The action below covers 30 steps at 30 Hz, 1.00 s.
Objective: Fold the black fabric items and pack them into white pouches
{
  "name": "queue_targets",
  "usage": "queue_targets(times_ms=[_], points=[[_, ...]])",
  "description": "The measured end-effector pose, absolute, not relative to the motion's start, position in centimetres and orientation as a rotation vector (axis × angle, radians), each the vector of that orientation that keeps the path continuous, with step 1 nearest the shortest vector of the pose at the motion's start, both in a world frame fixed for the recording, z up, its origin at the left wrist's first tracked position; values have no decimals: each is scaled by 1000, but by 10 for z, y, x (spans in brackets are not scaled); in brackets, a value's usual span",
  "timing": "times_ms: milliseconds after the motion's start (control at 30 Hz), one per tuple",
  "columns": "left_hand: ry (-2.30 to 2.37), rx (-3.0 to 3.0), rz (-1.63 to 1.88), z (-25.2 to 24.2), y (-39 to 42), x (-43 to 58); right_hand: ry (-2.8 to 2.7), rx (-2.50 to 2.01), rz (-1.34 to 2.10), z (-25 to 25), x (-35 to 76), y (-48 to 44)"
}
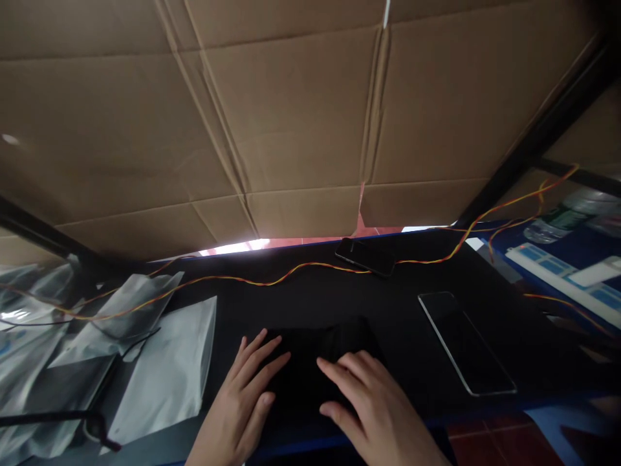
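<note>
A piece of black cloth (310, 349) lies at the front of the black table, its edges hard to tell from the dark surface. On its left side rests my left hand (247, 388), fingers spread and stretched out. My right hand (366, 401) lies on the cloth's right part, which is bunched up, with the fingers extended and the thumb apart. Neither hand is gripping the cloth. To the right of my right hand is a smartphone (466, 343) with a dark screen and a pale edge.
Translucent plastic bags (165, 369) lie at left, near a black bent rod (53, 419). A red-yellow wire (233, 279) crosses the table beside a dark device (366, 256). Cardboard (301, 116) walls the back. A plastic bottle (563, 220) and a white-blue strip (557, 275) are at right.
</note>
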<state>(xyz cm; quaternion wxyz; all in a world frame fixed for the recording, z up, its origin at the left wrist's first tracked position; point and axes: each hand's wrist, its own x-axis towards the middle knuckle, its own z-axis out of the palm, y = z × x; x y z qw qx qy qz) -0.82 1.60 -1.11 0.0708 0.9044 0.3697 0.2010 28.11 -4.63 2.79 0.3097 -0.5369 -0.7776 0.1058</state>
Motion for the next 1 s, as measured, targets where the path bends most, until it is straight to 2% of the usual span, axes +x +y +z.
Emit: queue_targets(times_ms=[67,233,433,667,833,1000], points=[[1123,2728,602,-12,16,-8,-2010,-1358,304,27,282,-47],[1121,2777,561,-10,16,-5,-2014,-1469,70,8,295,-46],[1129,2812,524,-13,17,-2,-2112,-1683,108,-26,290,-40],[1132,2818,507,-12,15,-1,-2074,-1524,178,8,303,-30],[1214,2774,614,-11,14,-3,-1639,-1807,162,3,343,-27],[1264,2707,731,-13,16,0,-1647,-1965,332,-9,349,-39]])
